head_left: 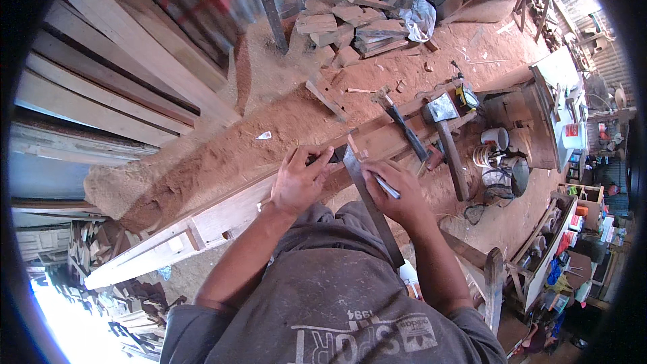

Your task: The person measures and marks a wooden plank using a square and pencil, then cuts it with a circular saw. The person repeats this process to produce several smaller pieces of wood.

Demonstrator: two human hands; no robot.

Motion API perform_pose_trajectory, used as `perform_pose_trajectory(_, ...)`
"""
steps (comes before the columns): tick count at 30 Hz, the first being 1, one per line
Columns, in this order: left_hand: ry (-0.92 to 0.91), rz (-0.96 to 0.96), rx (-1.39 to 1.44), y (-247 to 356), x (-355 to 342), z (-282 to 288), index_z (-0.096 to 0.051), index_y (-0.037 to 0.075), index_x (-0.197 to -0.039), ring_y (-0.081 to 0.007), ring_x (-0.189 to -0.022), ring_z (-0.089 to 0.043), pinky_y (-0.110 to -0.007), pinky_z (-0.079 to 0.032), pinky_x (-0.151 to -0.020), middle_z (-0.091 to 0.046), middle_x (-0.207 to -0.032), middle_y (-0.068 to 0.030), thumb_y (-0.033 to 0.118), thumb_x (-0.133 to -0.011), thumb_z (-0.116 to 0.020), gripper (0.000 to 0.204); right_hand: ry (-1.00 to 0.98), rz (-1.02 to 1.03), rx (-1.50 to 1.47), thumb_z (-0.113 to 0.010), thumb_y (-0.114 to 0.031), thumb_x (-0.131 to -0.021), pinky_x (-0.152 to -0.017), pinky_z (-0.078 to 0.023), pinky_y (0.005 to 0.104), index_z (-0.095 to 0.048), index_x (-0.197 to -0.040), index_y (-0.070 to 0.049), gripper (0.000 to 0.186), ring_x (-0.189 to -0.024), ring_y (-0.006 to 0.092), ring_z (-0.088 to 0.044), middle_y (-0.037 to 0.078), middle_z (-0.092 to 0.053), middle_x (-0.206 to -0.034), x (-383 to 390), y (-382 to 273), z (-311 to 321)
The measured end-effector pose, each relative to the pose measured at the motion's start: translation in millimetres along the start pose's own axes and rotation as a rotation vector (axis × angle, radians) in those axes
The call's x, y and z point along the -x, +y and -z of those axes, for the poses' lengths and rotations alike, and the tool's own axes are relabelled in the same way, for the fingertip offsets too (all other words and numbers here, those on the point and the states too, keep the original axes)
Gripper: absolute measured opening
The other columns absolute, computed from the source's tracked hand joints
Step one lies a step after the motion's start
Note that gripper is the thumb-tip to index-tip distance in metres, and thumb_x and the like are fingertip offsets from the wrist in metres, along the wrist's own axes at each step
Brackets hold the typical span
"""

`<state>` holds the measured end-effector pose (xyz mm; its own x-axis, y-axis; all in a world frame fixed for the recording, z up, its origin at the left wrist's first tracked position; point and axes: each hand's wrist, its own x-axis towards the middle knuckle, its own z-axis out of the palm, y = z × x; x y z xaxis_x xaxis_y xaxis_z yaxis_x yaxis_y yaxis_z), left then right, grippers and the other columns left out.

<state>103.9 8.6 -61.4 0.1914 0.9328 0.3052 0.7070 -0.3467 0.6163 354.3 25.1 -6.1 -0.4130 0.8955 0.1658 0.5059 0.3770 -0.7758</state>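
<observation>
My left hand (300,178) is closed on the dark stock of a try square (373,205), its fingers bent over the near side of a long wooden beam (236,205). The square's long metal blade slants from the beam back towards my body. On the blade's right side, my right hand (397,192) grips a slim, pale pen-like tool (387,187); its tip is hidden. A narrow strip of reddish wood (353,147) shows just beyond the blade, between my hands.
Along the bench to the right lie a dark long-handled tool (406,128), a hammer (450,152) and a yellow tape measure (466,97). Buckets (496,138) stand beyond. Boards (114,67) lean at left; wood offcuts (357,17) lie piled on the sawdust-covered floor at the far side.
</observation>
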Motion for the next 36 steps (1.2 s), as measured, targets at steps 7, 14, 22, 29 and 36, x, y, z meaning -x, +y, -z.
perform_pose_trajectory(7, 0.066, -0.163, -0.049, 2.1, 3.5, 8.9, -0.075, 0.008, -0.131, -0.0322, -0.108, -0.065, -0.050, -0.055, -0.095, -0.069, -0.121, -0.0091, 0.033, -0.075, -0.090, 0.063, -0.038, -0.417, 0.001, -0.067, -0.022, -0.106, -0.077, -0.058, 0.0422, -0.070, -0.128, -0.004, 0.029, -0.089, 0.0337, -0.075, 0.019, -0.076, -0.103, 66.7, -9.5, -1.5)
perform_pose_trajectory(14, 0.174, 0.084, -0.231, 17.1, 13.0, 35.2, -0.058, 0.012, -0.154, -0.0332, -0.128, -0.056, -0.055, -0.042, -0.108, -0.057, -0.142, -0.0125, 0.051, -0.089, -0.079, 0.079, -0.090, -0.479, -0.044, -0.075, -0.026, -0.102, -0.064, -0.051, 0.0323, -0.071, -0.127, -0.002, 0.034, -0.069, 0.0136, -0.059, 0.005, -0.071, -0.087, 43.3, -26.7, 4.3)
perform_pose_trajectory(22, 0.102, 0.181, -0.084, -32.3, 113.3, 91.4, -0.076, 0.014, -0.127, -0.0304, -0.124, -0.059, -0.052, -0.045, -0.105, -0.065, -0.134, -0.0062, 0.040, -0.086, -0.082, 0.048, -0.461, -0.090, 0.452, -0.074, -0.033, -0.100, -0.087, -0.056, 0.0504, -0.071, -0.127, 0.000, 0.043, -0.101, 0.0468, -0.072, 0.028, -0.074, -0.106, -154.3, -54.1, -59.6)
perform_pose_trajectory(29, 0.233, 0.039, -0.352, -52.1, 141.6, 52.1, -0.076, 0.021, -0.129, -0.0286, -0.123, -0.058, -0.047, -0.046, -0.102, -0.064, -0.127, -0.0061, 0.031, -0.087, -0.070, 0.043, -0.695, 0.168, 0.516, -0.078, -0.032, -0.094, -0.103, -0.055, 0.0491, -0.051, -0.155, -0.008, 0.070, -0.118, 0.0429, -0.069, 0.023, -0.070, -0.133, -219.4, 63.5, -198.6)
perform_pose_trajectory(36, 0.223, 0.007, -0.199, -53.3, 129.1, 60.3, -0.075, 0.020, -0.128, -0.0285, -0.125, -0.056, -0.046, -0.045, -0.104, -0.062, -0.130, -0.0073, 0.027, -0.086, -0.069, 0.043, -0.781, 0.109, 0.699, -0.071, -0.032, -0.100, -0.108, -0.053, 0.0489, -0.062, -0.143, 0.002, 0.055, -0.129, 0.0432, -0.065, 0.030, -0.069, -0.134, -209.9, -6.3, -215.2)
